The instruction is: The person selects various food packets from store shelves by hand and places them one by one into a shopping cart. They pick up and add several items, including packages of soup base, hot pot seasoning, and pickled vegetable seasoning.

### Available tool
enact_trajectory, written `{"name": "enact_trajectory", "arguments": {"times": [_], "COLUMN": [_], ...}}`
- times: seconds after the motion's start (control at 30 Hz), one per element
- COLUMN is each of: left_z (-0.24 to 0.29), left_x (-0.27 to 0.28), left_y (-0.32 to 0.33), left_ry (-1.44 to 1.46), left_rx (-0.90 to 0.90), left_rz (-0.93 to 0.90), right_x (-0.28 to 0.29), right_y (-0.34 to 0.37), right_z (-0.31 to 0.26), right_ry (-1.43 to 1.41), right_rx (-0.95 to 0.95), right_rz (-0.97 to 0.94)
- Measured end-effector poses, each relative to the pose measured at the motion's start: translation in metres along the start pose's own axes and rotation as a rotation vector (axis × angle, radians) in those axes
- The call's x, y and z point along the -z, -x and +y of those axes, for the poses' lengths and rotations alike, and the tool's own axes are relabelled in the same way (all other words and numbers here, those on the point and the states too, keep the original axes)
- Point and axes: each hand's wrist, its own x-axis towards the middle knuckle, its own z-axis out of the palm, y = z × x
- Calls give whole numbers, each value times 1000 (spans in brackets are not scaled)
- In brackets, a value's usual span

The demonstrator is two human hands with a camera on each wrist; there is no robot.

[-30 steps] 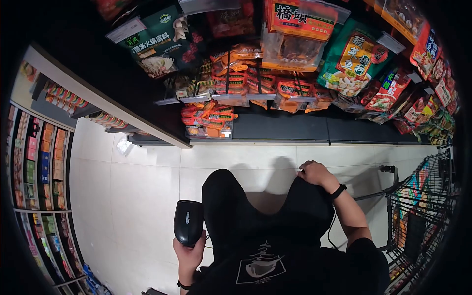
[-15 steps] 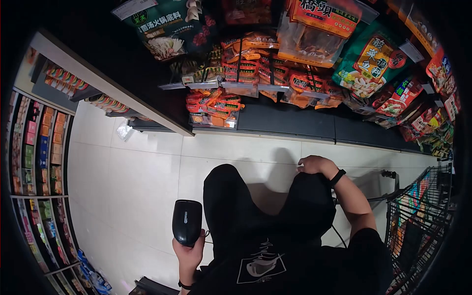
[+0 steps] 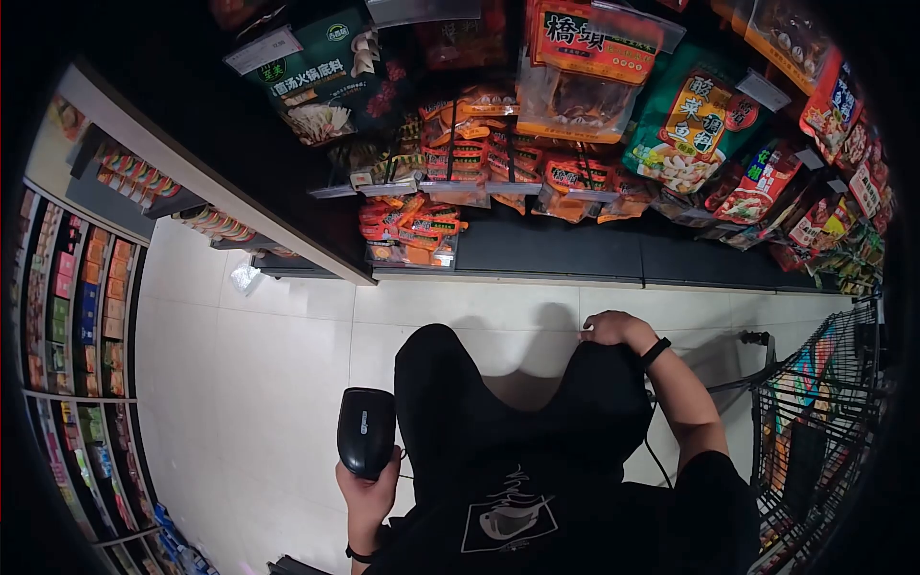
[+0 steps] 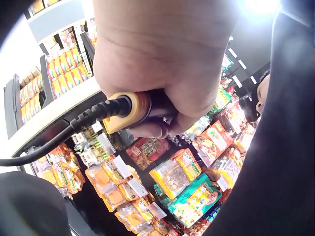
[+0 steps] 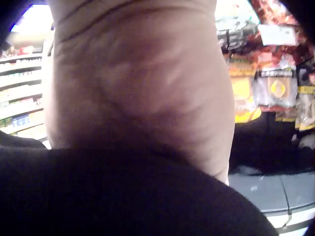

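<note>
My left hand (image 3: pixel 369 494) grips a black handheld barcode scanner (image 3: pixel 365 436) beside the left knee (image 3: pixel 431 369), its rounded head pointing toward the shelves. In the left wrist view the fingers wrap the scanner's handle, which ends in a yellow collar (image 4: pixel 129 110) with a black cable (image 4: pixel 54 145) leading off to the left. On the right knee (image 3: pixel 594 383) rests my right hand (image 3: pixel 616 331), holding nothing, with its fingers loosely bent over the front. Its palm side and wrist fill most of the right wrist view, where the fingers are hidden.
Ahead stands a dark shelf unit (image 3: pixel 537 251) with hanging orange snack packs (image 3: pixel 575 182) and green seasoning pouches (image 3: pixel 685 120). A black wire cart (image 3: pixel 815 412) is at the right. More stocked shelves (image 3: pixel 86 316) line the left, across a pale tiled floor (image 3: pixel 259 383).
The head view dipped, then tilted back up, so the shelves sit lower in it than half a second ago. Both hands keep their places, the left still holding the barcode scanner.
</note>
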Motion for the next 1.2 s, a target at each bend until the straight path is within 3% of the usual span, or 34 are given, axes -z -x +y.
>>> {"name": "enact_trajectory", "arguments": {"times": [0.17, 0.3, 0.37, 0.43, 0.5, 0.7, 0.9, 1.0, 1.2], "left_z": [-1, -9, -15, -21, -23, -26, -39, -38, -46], "left_x": [1, 6, 11, 19, 25, 44, 50, 50, 58], "left_y": [0, 9, 18, 27, 38, 84, 109, 109, 99], "left_ry": [-84, -59, -40, -29, -3, -48, -72, -49, -101], "left_rx": [9, 55, 79, 102, 123, 249, 339, 357, 313], "left_rz": [-18, 55, 106, 145, 211, 410, 505, 517, 415], "right_x": [22, 78, 97, 109, 130, 172, 179, 182, 171], "right_y": [-24, -66, -110, -161, -196, -277, -299, -329, -308], "right_z": [-10, -92, -139, -193, -245, -343, -369, -367, -351], "right_ry": [119, 51, -164, -742, -1071, -1770, -1812, -1919, -1879], "right_rx": [218, 448, 583, 549, 450, 349, 168, 235, 547], "right_rz": [10, 302, 428, 248, 191, 106, 88, 258, 186]}}
